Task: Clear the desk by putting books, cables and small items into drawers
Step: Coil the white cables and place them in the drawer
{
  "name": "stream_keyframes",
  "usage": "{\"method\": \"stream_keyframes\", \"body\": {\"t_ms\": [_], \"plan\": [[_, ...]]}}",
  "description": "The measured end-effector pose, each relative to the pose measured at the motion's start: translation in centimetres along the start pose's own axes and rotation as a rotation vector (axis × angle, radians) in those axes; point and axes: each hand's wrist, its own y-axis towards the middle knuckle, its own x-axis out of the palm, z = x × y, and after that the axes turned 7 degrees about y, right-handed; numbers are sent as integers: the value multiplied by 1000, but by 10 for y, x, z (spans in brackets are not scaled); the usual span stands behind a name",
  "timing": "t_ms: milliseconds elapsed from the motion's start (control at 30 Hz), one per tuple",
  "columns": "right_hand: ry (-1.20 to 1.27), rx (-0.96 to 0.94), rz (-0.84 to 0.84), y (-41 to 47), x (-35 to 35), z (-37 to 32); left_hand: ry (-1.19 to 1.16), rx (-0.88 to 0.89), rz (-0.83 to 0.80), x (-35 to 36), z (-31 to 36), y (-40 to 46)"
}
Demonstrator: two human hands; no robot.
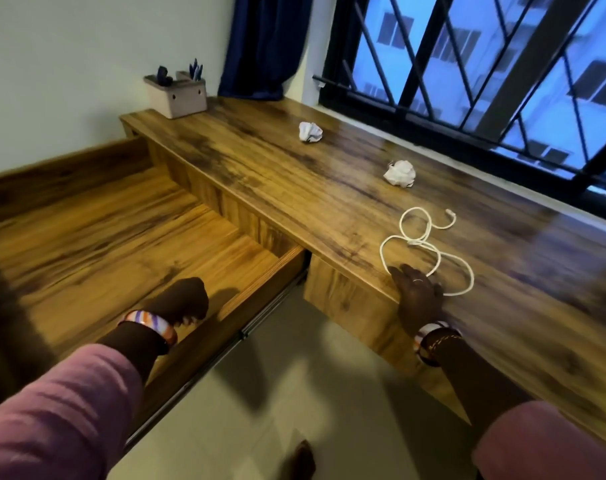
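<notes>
Desk [294, 188]: one wooden top, right end cut off by the frame.
Drawer [128, 244]: one, pulled open at the left.
Organiser [176, 97]: one at the far corner, contents hard to make out.
Cable [429, 251]: one white coil near the front edge, touching the right hand [417, 296], whose flat, relaxed fingers lie on its near loop.
Paper balls: two, the farther [310, 132] and the nearer [400, 173].
Left hand [183, 299]: curled over the drawer; whether it holds anything cannot be told.

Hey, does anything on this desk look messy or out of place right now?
Yes. Two crumpled paper balls lie loose on the desk, and a white cable sprawls in untidy loops near the front edge, under the right hand. The drawer stands pulled open.
</notes>
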Motion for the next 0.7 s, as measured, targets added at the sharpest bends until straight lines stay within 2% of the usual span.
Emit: {"method": "stream_keyframes", "body": {"t_ms": [67, 167, 233, 333, 467, 700], "plan": [[18, 4, -13, -2, -5, -3, 60, 99, 153, -18, 18, -10], [33, 4, 37, -11, -14, -2, 79, 341, 373, -45, 62, -28], [55, -12, 84, -16, -19, 6, 43, 430, 442, -55, 93, -44], [92, -3, 132, -23, -30, 25, 71, 583, 408, -60, 151, -64], [90, 42, 94, -33, -46, 59, 116, 746, 369, -53, 224, -84], [91, 242, 198, -49, -70, 152, 226, 1000, 329, -32, 351, -103]]}}
